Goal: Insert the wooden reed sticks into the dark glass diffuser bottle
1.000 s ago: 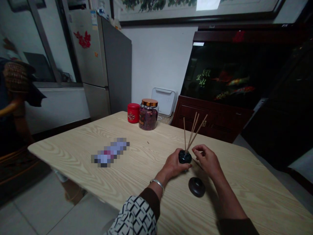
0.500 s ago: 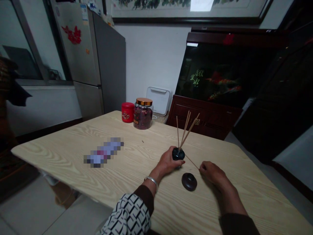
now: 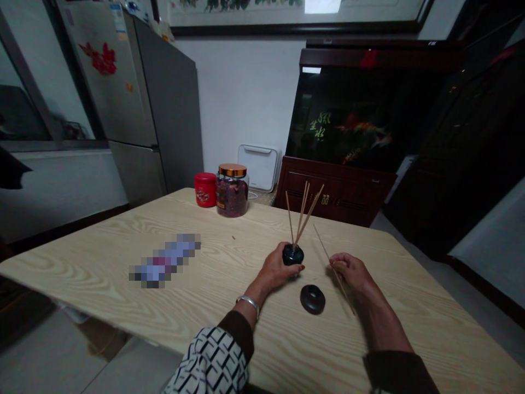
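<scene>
My left hand (image 3: 275, 269) wraps round a small dark round holder (image 3: 293, 255) standing on the light wooden table (image 3: 123, 257). Several thin wooden sticks (image 3: 300, 214) fan upward out of the holder. Just right of it, my right hand (image 3: 353, 273) pinches one more thin stick (image 3: 333, 269), tilted with its upper end pointing up and left. A dark round lid-like disc (image 3: 312, 299) lies on the table between my two hands, touched by neither.
A glass jar with a copper lid (image 3: 232, 190) and a red tin (image 3: 205, 189) stand at the table's far edge. A blurred flat object (image 3: 164, 260) lies to the left. A fridge (image 3: 135, 104), a fish tank (image 3: 353, 117) and a dark cabinet (image 3: 332, 191) stand behind.
My right hand drew back from the holder to the table, took hold of a loose stick lying there and has lifted it. My left hand has stayed on the holder.
</scene>
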The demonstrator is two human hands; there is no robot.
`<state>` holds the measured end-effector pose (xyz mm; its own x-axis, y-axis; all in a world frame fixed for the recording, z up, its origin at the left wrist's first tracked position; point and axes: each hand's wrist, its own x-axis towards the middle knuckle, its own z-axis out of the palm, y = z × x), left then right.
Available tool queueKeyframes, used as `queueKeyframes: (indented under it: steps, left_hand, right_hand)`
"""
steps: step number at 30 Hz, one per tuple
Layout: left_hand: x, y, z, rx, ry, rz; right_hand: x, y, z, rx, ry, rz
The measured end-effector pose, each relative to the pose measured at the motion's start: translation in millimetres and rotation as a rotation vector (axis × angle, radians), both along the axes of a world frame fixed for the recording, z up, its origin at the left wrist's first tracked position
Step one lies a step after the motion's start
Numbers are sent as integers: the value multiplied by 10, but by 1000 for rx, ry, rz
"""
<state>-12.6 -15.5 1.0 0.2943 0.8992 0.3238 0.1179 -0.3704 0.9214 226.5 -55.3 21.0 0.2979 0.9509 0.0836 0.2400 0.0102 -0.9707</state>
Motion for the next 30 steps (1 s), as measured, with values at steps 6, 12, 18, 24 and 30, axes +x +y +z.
queueKeyframes:
  steps: [6,12,18,24,30]
  left_hand:
    - [-2,-3,-7,4,11,7]
    - [-4,-3,-19,0,10,15]
    - [-13,-3,-31,9,10,11]
    - [-6,0,-25,2,38,27]
    - [-20,4,-18,14,48,31]
  right_hand:
    - [-194,-24,323,213,544,-35]
    - [-544,35,567,506,453,-226]
    - [-765,118,675,654,279,-258]
    - [-842,199,659,673,94,-198]
    - [-919,229,577,523,-110,-50]
